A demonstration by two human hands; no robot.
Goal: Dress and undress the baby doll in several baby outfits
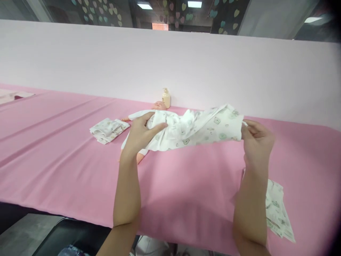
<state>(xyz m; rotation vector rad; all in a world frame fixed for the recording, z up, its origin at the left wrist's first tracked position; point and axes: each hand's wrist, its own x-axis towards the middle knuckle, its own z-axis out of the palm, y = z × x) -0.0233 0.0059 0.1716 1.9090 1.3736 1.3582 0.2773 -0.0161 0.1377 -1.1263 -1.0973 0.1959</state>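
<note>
1. Soft white printed cloth (197, 129), crumpled and dotted with small green shapes, hangs stretched above the smooth pink worktop (66, 156).
2. No readable writing anywhere, not even on the cream pump bottle (166, 98).
3. Left hand (140, 133) closes on the cloth's left end, over the doll (149, 119).
4. Right hand (257, 142) pinches the right edge.

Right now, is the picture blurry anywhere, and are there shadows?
In the head view, the printed cloth held between the left hand and right hand looks slightly soft; the corners darken and the far wall's top edge bends; a faint shadow lies on the pink tablecloth under the arms; ceiling lights glare white.
</note>
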